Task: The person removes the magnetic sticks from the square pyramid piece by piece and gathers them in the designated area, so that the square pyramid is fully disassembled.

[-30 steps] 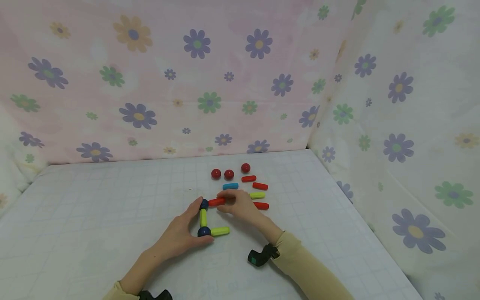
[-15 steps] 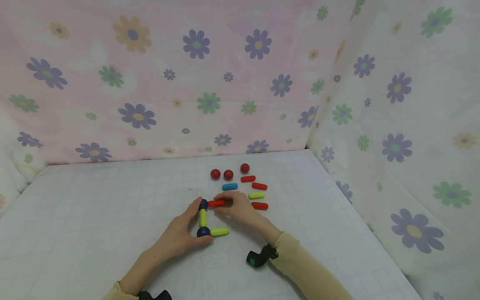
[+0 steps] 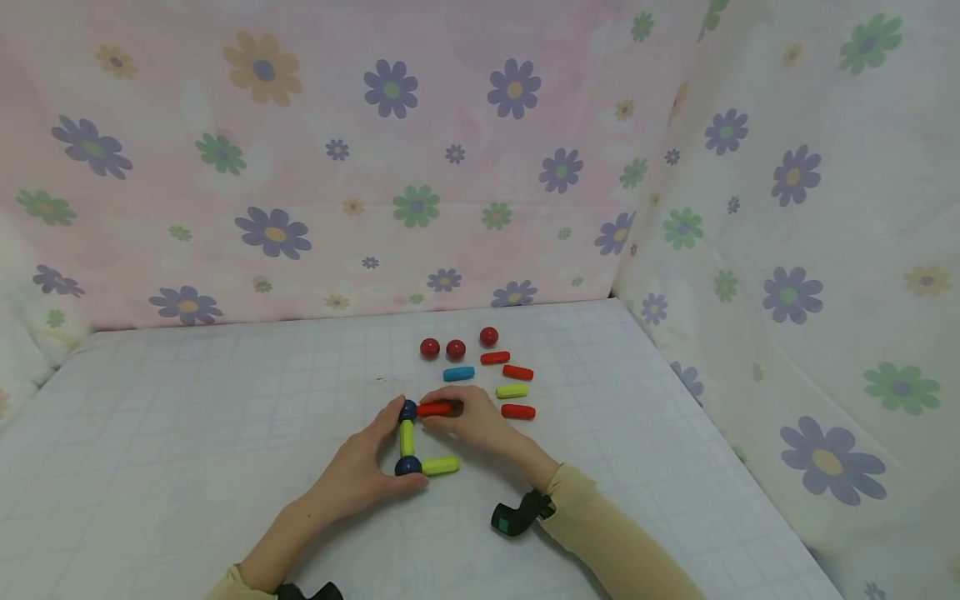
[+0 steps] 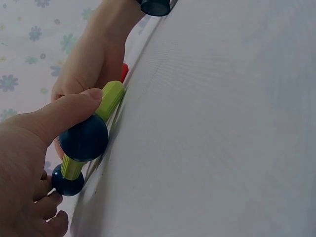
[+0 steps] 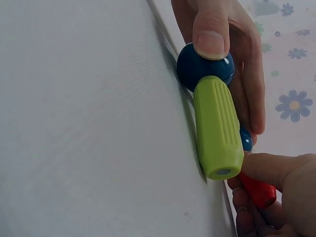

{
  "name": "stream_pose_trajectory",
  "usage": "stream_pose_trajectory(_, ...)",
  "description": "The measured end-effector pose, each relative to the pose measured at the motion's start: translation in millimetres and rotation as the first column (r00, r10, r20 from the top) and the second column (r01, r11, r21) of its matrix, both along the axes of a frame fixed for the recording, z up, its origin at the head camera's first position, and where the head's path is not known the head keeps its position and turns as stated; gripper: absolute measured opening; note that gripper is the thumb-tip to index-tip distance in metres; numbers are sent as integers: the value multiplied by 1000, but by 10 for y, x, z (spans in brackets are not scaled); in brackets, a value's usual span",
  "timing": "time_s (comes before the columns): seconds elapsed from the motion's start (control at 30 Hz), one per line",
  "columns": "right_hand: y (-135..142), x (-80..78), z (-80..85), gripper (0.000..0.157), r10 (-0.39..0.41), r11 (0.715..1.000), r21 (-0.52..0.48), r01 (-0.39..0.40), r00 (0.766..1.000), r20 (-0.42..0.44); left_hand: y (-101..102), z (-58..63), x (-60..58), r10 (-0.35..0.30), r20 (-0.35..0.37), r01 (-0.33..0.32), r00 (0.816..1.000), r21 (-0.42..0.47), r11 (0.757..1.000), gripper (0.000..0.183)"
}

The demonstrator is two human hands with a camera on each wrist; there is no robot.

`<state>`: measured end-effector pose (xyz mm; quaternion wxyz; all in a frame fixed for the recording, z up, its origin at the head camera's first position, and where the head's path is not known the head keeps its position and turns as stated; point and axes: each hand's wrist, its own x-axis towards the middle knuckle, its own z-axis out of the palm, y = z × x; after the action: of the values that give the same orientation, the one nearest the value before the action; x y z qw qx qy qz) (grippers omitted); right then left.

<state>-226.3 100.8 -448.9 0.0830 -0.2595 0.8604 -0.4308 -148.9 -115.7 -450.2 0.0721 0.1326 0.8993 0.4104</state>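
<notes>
Two dark blue balls, a near one (image 3: 408,465) and a far one (image 3: 408,409), are joined by a lime-green magnetic rod (image 3: 407,438). A second lime rod (image 5: 217,128) sticks out rightward from the near ball; its bare end shows a metal tip in the right wrist view. My left hand (image 3: 355,469) grips this frame, thumb on the near ball and fingers at the far ball. Between thumb and fingers, my right hand (image 3: 480,419) pinches a red magnetic rod (image 3: 432,409), whose left end meets the far ball.
Beyond my right hand lie three red balls (image 3: 430,348), a blue rod (image 3: 458,374), a loose lime rod (image 3: 512,391) and three red rods (image 3: 518,412). Flowered cloth (image 3: 420,167) hangs behind and to the right of the white table (image 3: 187,417).
My right hand has shifted slightly left along the red rod, toward the far blue ball. My left hand keeps its grip, nearly still.
</notes>
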Motion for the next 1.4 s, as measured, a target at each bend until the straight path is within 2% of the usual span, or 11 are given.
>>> stream_pose_trajectory(0.43, -13, 16, -46, 35, 4, 1000, -5, -4, 1000, 6, -8, -13, -1, -16, -39, 16, 999, -4, 1000, 114)
stream_pose_trajectory(0.83, -4, -5, -75, 32, 22, 1000, -12, -22, 999, -37, 3, -15, -2, -12, -24, 12, 1000, -3, 1000, 115)
stream_pose_trajectory(1.4, 16, 0, -62, 30, 42, 999, 8, -42, 999, -32, 5, -6, -4, -2, -22, 1, 1000, -19, 1000, 114)
